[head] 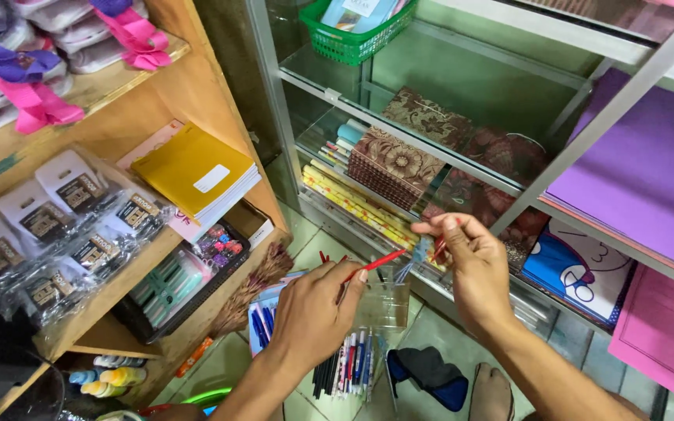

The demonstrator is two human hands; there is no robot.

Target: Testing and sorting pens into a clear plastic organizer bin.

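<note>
Two hands are seen: the left hand (313, 312) and the right hand (473, 269). One red pen (374, 263) is pinched in the left hand, and one clear plastic pen holder (384, 302) is seen just beside it. Pens of an uncountable number are bundled below the left hand. One green basket (350, 43) is counted far above the hands. One yellow notebook stack (196, 173) is found up and to the left of the left hand. At least six carded packets (56, 234) are counted further left. Three patterned books (431, 148) are seen above the right hand. One dark slipper (431, 376) is counted below the hands.
</note>
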